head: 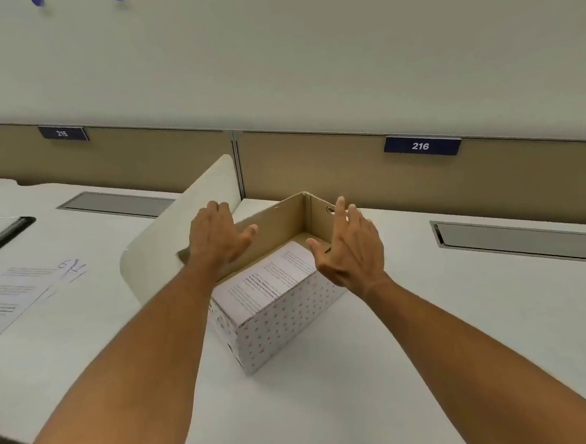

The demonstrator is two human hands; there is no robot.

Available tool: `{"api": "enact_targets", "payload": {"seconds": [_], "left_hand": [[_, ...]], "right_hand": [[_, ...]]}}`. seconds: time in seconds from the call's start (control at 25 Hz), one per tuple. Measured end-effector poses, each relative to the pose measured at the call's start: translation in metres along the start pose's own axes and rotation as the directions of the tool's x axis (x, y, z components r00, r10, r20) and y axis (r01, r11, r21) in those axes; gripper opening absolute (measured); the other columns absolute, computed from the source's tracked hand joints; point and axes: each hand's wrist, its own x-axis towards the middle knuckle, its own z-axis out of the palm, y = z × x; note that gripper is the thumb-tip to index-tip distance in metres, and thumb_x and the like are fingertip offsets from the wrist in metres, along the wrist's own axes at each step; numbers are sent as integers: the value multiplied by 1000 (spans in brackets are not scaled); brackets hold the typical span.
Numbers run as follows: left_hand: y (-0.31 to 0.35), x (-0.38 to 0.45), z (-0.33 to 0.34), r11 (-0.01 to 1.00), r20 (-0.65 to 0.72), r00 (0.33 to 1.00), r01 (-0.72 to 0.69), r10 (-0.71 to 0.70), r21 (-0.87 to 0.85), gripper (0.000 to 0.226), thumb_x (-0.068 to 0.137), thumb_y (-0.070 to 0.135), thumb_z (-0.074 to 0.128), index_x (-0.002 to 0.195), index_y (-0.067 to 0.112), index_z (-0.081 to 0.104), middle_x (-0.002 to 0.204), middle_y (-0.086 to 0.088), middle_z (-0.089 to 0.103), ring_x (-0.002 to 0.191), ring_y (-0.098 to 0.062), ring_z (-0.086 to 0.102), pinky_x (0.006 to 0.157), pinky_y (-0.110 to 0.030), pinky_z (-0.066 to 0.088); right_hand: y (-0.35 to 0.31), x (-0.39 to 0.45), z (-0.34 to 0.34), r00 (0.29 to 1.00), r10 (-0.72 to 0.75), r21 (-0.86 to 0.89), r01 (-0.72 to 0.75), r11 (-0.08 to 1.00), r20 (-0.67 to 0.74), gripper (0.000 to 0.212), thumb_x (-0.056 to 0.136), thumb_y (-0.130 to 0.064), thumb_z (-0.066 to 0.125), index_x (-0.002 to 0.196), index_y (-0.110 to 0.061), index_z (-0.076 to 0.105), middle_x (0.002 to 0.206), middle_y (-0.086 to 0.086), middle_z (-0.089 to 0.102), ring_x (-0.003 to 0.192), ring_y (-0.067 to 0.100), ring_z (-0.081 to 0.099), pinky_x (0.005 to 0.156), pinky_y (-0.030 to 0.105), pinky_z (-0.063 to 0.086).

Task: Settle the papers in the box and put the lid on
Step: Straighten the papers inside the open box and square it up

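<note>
A small cardboard box (284, 325), white with red dots outside and brown inside, stands open on the white desk. Printed papers (271, 281) lie in it, their near edge resting up on the box's near rim. My left hand (217, 240) hovers over the box's left wall, fingers spread, holding nothing. Over the right wall, beside a handle hole, my right hand (348, 246) is held edge-on and open. No lid is clearly in view.
A curved white divider panel (182, 228) stands just left of the box. Printed sheets (15, 300) and a black folder (4, 232) lie at far left. Cable hatches (522, 238) (115, 203) are set in the desk. A tan partition (350, 173) runs behind.
</note>
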Motion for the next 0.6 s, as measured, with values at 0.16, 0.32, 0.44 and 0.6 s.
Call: {"api": "enact_targets", "payload": {"seconds": [0.16,0.32,0.44,0.6], "left_hand": [[-27,31,15,964,101,986,152,-132,-219,58,88,46,59,128,4,57,126,-16,62,114,-33,59,94,-44,49],[-50,55,28,934,162,970,220,-179,-281,24,90,24,57,96,3,67,93,-12,63,85,-25,56,75,-36,45],[-64,75,40,915,246,945,284,-216,-288,14,91,11,49,87,6,62,92,-10,58,83,-25,50,73,-33,38],[-76,93,53,939,388,898,294,-207,-179,29,92,15,52,109,-1,70,117,-18,65,97,-32,59,75,-34,44]], "right_hand": [[-11,4,20,984,170,99,-174,980,49,46,89,-47,53,114,-9,53,105,8,63,87,23,60,66,29,42],[-7,13,36,893,429,238,-450,861,136,33,87,-25,62,60,-15,46,60,0,51,53,11,49,49,20,32],[3,17,49,786,564,355,-617,702,252,26,84,-22,68,65,-14,53,76,6,68,61,17,64,55,25,54],[10,21,52,659,602,549,-737,395,451,17,83,-15,75,82,-7,61,100,15,74,65,24,73,66,36,63]]}}
